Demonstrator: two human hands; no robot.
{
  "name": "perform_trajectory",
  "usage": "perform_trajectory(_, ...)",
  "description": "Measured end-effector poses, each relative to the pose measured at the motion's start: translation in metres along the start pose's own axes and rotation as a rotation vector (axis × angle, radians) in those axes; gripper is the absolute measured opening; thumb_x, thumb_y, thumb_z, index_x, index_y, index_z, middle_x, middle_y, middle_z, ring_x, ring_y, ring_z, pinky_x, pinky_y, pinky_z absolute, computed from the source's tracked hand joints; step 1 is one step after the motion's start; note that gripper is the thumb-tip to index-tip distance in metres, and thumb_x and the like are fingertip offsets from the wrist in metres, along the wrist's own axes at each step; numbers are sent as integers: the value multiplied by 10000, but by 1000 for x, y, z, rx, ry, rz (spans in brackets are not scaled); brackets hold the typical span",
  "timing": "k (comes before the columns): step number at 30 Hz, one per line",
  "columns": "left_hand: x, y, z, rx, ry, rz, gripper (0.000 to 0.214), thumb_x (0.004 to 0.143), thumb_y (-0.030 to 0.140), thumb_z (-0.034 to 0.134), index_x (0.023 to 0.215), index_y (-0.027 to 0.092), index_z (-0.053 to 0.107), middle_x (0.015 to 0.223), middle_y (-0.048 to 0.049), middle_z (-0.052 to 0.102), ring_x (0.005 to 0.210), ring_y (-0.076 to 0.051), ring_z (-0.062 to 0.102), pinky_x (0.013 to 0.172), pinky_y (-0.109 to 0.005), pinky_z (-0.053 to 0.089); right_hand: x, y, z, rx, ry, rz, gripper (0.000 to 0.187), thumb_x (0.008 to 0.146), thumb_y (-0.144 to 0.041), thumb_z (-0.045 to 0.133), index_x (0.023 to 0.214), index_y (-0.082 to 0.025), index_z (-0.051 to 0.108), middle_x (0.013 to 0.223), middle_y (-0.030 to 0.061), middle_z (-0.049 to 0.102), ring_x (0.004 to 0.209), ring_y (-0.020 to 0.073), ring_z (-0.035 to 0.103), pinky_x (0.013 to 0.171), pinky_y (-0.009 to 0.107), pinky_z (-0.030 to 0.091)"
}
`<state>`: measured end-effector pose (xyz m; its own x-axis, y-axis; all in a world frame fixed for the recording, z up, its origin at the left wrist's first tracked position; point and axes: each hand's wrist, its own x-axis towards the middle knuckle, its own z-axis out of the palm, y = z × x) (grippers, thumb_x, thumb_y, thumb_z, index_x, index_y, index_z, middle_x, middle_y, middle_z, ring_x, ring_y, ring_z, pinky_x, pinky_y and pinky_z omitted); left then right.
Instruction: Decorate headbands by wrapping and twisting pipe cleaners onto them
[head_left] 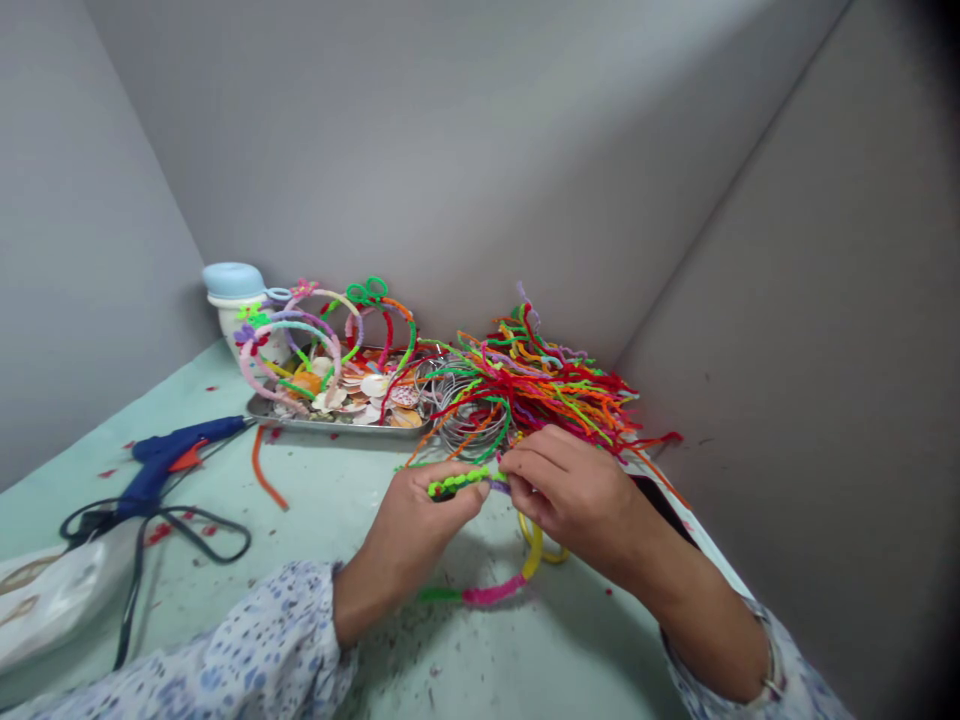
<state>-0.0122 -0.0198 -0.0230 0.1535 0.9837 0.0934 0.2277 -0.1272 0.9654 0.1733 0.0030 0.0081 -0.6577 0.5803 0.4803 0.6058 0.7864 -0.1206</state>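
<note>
Between my hands is a hoop (496,592) wrapped in coloured pipe cleaner, with green, pink and yellow stretches along its lower curve. My left hand (420,520) is closed on its near-left part, where a bright green twisted pipe cleaner (457,483) shows above the thumb. The fingers of my right hand (566,490) pinch at the right end of that green stretch, touching the left fingertips, beside a bit of purple. What exactly the right fingertips hold is partly hidden behind them. A second yellow ring shape shows under the right hand.
A metal tray (352,428) holds shells and finished wrapped hoops (296,330). Bare wire rings (472,420) and a heap of pipe cleaners (555,385) lie beside it. A blue glue gun (161,460) with a cord, an orange pipe cleaner (264,470) and a white bottle (234,300) are left.
</note>
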Motion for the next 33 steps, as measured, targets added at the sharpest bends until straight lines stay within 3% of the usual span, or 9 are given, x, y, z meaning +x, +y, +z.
perform_trajectory(7, -1, 1, 3, -11, 19, -31, 184, 795, 279, 584, 802, 156, 720, 798, -19, 708, 711, -162, 555, 612, -238, 389, 4, -7, -13, 315, -104, 373, 80, 847, -204, 593, 822, -193, 667, 757, 2, 636, 660, 124, 559, 567, 230, 394)
perform_trajectory(13, -2, -1, 3, 34, -2, -11, 191, 799, 279, 571, 763, 156, 712, 774, -15, 703, 696, -161, 555, 619, -245, 391, 3, -11, -8, 388, -95, 482, 142, 851, -222, 568, 750, -192, 664, 731, 2, 646, 674, 129, 564, 582, 227, 393)
perform_trajectory(20, -2, -2, 2, 59, -17, 19, 194, 802, 268, 563, 762, 163, 721, 715, -6, 676, 711, -169, 560, 626, -243, 398, 6, -9, -6, 532, -170, 619, 135, 811, -238, 570, 749, -192, 680, 627, -16, 611, 548, 107, 490, 476, 205, 343)
perform_trajectory(26, -2, 0, 2, 32, -47, -7, 203, 790, 278, 578, 828, 158, 737, 740, -13, 681, 698, -168, 544, 625, -247, 392, 5, -7, -2, 587, -154, 590, 104, 767, -156, 559, 750, -168, 661, 613, -25, 571, 537, 92, 460, 484, 194, 353)
perform_trajectory(33, 0, 0, 1, -39, -129, -46, 175, 782, 262, 584, 740, 149, 711, 637, 14, 591, 605, -126, 452, 563, -228, 328, 0, 4, -8, 524, -222, 337, 173, 759, -59, 527, 787, -178, 649, 702, -24, 569, 598, 90, 498, 531, 192, 374)
